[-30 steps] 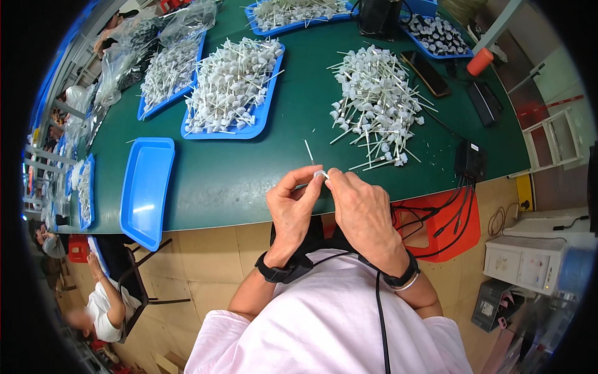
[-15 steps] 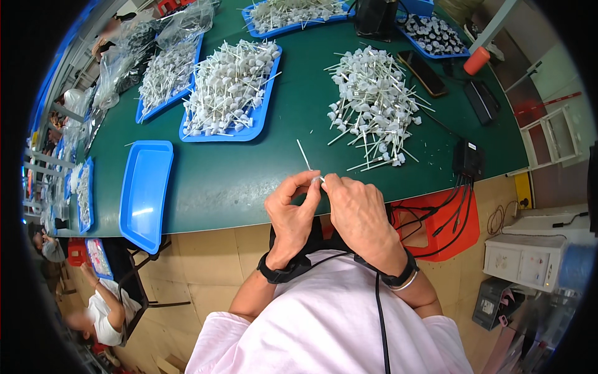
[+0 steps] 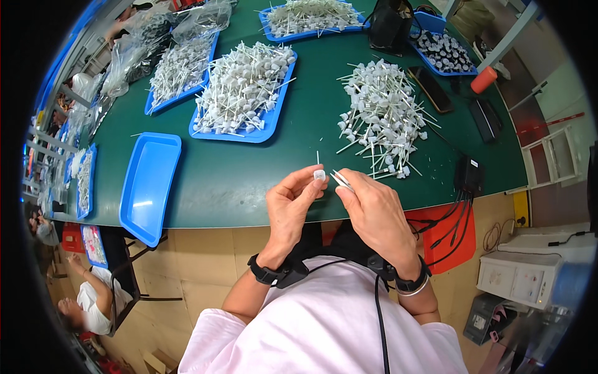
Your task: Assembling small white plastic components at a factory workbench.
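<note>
Between the thumb and fingers of my left hand point(image 3: 288, 209) is a small white plastic piece point(image 3: 319, 175), its squarish head facing up and a thin stem pointing away from me. My right hand point(image 3: 374, 209) is closed around slim pale tweezers point(image 3: 341, 179), their two tips just right of the white piece and apart from it. Both hands are over the table's near edge. Beyond them lies a loose heap of similar white stemmed pieces point(image 3: 385, 112), directly on the green table point(image 3: 249, 181).
An empty blue tray point(image 3: 149, 187) overhangs the near edge at left. Behind it stand blue trays point(image 3: 271, 128) heaped with white pieces. Right of the loose heap lie a phone point(image 3: 431, 89), a black box with cables point(image 3: 468, 174) and a tray of dark-and-white parts point(image 3: 445, 53). A person point(image 3: 96, 299) sits at far left.
My hands, together before, have moved apart, the right one drawing back to the right. The white piece's head and the tweezers' tips now show. The whole view has shifted slightly.
</note>
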`<state>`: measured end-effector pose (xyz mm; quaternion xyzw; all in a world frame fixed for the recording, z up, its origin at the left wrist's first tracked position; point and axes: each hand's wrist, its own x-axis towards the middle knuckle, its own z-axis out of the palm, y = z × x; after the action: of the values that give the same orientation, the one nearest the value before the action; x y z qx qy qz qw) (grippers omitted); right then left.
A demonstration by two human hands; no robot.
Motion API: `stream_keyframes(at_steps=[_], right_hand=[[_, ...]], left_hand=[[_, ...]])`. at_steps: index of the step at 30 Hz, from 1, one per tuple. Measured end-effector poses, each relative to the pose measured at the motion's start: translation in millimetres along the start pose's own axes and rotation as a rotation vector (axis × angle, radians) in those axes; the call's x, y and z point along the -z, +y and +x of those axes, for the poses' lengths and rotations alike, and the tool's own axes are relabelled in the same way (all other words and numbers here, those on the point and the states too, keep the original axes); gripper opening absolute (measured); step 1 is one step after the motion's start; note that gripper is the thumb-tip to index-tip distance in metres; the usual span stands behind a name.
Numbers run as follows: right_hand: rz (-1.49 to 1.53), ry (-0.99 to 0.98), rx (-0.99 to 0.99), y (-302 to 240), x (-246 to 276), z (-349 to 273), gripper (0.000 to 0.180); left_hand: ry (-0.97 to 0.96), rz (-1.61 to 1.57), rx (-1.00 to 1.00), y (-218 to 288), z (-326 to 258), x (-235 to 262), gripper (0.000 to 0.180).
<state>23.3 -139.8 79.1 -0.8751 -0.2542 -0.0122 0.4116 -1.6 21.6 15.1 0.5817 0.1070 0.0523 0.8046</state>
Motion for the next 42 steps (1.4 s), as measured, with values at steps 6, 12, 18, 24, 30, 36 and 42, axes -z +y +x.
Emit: stream_keyframes(at_steps=[6,12,18,24,30,36,42], right_hand=[[-0.141,-0.028,0.030,9,-7,-3,0.018],[-0.273,-0.012,0.030,1,-8,-1,0.020],[-0.363,-0.068,-0.006,2,-11,2,0.019],[-0.379,-0.069,-0.041,2,-16,3,0.024],[-0.409,-0.099,-0.060,-1,-17,4,0.030],[-0.404,-0.153,-0.073,-4,-20,4,0.032],[-0.405,-0.268,-0.060,-8,-7,12,0.018]], left_hand=[[0.008,0.007,-0.034,-4,-2,-3,0.024],[0.031,0.034,-0.062,-7,0,-2,0.022],[0.050,0.071,-0.080,-7,1,-3,0.021],[0.075,0.087,-0.084,-8,2,-6,0.021],[0.097,0.175,-0.125,-8,1,-6,0.020],[0.126,0.375,-0.334,-14,1,-4,0.020],[0.115,0.595,-0.490,-12,-2,-1,0.019]])
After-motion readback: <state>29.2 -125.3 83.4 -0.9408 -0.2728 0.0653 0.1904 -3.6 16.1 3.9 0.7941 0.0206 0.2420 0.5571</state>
